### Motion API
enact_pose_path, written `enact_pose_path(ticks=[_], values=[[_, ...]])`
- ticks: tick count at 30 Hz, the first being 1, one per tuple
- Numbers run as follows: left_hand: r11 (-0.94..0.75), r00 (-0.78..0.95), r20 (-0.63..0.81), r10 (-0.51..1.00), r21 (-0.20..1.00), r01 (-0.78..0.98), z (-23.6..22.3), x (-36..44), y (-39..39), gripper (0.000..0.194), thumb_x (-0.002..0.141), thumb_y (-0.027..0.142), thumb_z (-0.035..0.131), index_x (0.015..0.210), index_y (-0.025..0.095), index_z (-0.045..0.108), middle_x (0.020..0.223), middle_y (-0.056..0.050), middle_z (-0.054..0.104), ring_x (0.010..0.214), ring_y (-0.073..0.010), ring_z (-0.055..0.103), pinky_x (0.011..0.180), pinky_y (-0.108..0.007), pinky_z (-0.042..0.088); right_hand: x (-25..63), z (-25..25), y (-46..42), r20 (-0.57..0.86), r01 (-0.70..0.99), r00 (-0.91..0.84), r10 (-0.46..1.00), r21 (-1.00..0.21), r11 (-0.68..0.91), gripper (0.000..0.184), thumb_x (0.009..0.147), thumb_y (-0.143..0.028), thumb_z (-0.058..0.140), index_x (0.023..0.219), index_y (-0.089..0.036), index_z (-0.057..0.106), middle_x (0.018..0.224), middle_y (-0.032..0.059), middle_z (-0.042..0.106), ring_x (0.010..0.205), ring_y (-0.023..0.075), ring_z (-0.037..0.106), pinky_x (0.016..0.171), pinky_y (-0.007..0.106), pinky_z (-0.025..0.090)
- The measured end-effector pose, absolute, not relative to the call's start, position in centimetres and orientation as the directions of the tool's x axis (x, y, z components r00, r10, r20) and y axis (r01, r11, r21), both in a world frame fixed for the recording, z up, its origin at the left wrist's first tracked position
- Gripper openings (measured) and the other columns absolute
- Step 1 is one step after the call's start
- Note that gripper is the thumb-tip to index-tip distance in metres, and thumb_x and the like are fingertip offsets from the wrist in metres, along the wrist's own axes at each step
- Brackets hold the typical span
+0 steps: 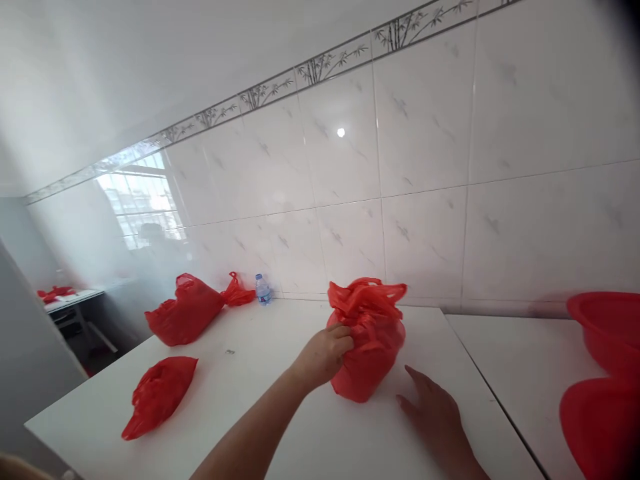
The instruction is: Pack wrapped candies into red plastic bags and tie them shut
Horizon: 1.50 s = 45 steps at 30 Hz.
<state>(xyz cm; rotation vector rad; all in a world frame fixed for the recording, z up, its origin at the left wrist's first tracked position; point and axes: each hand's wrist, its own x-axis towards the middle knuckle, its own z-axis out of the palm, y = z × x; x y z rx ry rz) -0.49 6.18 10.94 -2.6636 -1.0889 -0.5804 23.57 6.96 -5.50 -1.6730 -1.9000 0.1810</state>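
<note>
A full red plastic bag [367, 363] stands upright on the white table, its handles loosely gathered at the top. My left hand [325, 353] is closed on the bag's left side, its fingers pinching the plastic below the handles. Just to the right of the bag, my right hand [433, 413] hovers low over the table with thumb and fingers apart, holding nothing. What is inside the bag is hidden.
Another full red bag [187, 313], a small tied red bag [237, 292] and a water bottle [263, 291] stand at the back left. A flatter red bag [160, 397] lies nearer. Red basins [600, 327] sit at the right, past the table seam. A tiled wall [345, 247] rises behind.
</note>
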Motion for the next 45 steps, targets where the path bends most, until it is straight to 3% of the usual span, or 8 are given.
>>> enact_pose_path(ticks=[4,8,18,24,28,33,38,45], values=[[-0.739,0.627,0.530,0.570,-0.002,0.674,9.9,0.3,5.4,0.047,0.071,-0.003,0.037,0.108,0.021,0.053,0.130,-0.008,0.049,0.116,-0.0184,0.049,0.084,-0.029,0.049,23.7,-6.4,7.6,0.324,0.874,-0.073,0.943,-0.435,0.217,0.056,0.080,-0.047,0.039,0.129,-0.021,0.047,0.128,0.0069,0.054,0.116,0.0262,0.050,0.098,0.044,0.035],[-0.678,0.521,0.533,0.667,0.143,0.721,9.4,-0.5,4.8,0.065,0.074,0.008,0.051,0.135,0.024,0.034,0.143,-0.011,0.035,0.129,-0.0233,0.037,0.094,-0.037,0.047,23.4,-6.6,7.8,0.269,0.881,-0.073,0.960,-0.434,0.189,0.060,0.080,-0.052,0.038,0.131,-0.022,0.045,0.130,0.0071,0.052,0.120,0.0274,0.047,0.101,0.049,0.031],[-0.340,0.196,0.302,0.933,0.562,0.754,7.0,-4.1,5.3,0.102,0.065,0.034,0.074,0.145,0.032,0.010,0.152,-0.009,0.017,0.134,-0.0307,0.029,0.102,-0.046,0.038,23.0,-6.6,7.5,0.257,0.895,-0.099,0.961,-0.400,0.199,0.059,0.079,-0.049,0.038,0.133,-0.023,0.042,0.131,0.0066,0.051,0.123,0.0265,0.044,0.103,0.050,0.026],[-0.332,0.114,0.339,0.934,0.702,0.630,4.1,-0.1,6.9,0.129,0.052,0.031,0.081,0.145,0.028,-0.008,0.150,-0.012,0.020,0.134,-0.0318,0.026,0.100,-0.043,0.041,22.8,-6.4,7.4,0.271,0.899,-0.094,0.958,-0.391,0.198,0.059,0.078,-0.045,0.039,0.131,-0.021,0.043,0.129,0.0089,0.053,0.119,0.0275,0.047,0.101,0.049,0.028],[-0.415,0.179,0.407,0.896,0.623,0.663,3.4,2.2,8.1,0.118,0.055,0.023,0.077,0.146,0.027,0.002,0.152,-0.009,0.015,0.138,-0.0328,0.016,0.107,-0.046,0.032,22.5,-5.5,6.8,0.264,0.885,-0.109,0.958,-0.412,0.214,0.061,0.077,-0.040,0.041,0.135,-0.022,0.037,0.129,0.0080,0.053,0.119,0.0262,0.047,0.100,0.047,0.029],[-0.594,0.395,0.509,0.764,0.318,0.739,3.1,3.6,10.2,0.093,0.064,0.000,0.051,0.146,0.025,0.014,0.151,-0.005,0.022,0.140,-0.0266,0.012,0.112,-0.048,0.025,22.2,-4.5,6.2,0.263,0.886,-0.096,0.960,-0.417,0.203,0.059,0.076,-0.038,0.044,0.133,-0.024,0.042,0.130,0.0066,0.052,0.122,0.0258,0.043,0.102,0.048,0.026],[-0.519,0.437,0.454,0.777,0.069,0.852,2.8,4.0,11.8,0.084,0.069,-0.006,0.040,0.141,0.033,0.026,0.154,0.000,0.014,0.140,-0.0301,0.010,0.106,-0.053,0.030,22.1,-4.1,6.1,0.240,0.884,-0.091,0.967,-0.428,0.189,0.054,0.073,-0.036,0.047,0.126,-0.023,0.052,0.132,0.0071,0.051,0.124,0.0268,0.040,0.105,0.049,0.021],[-0.438,0.414,0.442,0.796,-0.053,0.897,3.3,4.4,12.4,0.095,0.069,-0.008,0.042,0.143,0.041,0.009,0.155,-0.001,-0.001,0.140,-0.0303,0.005,0.106,-0.054,0.024,22.5,-4.6,6.4,0.364,0.827,-0.080,0.928,-0.496,0.266,0.051,0.070,-0.026,0.052,0.120,-0.021,0.055,0.126,0.0087,0.055,0.115,0.0291,0.048,0.099,0.047,0.031]])
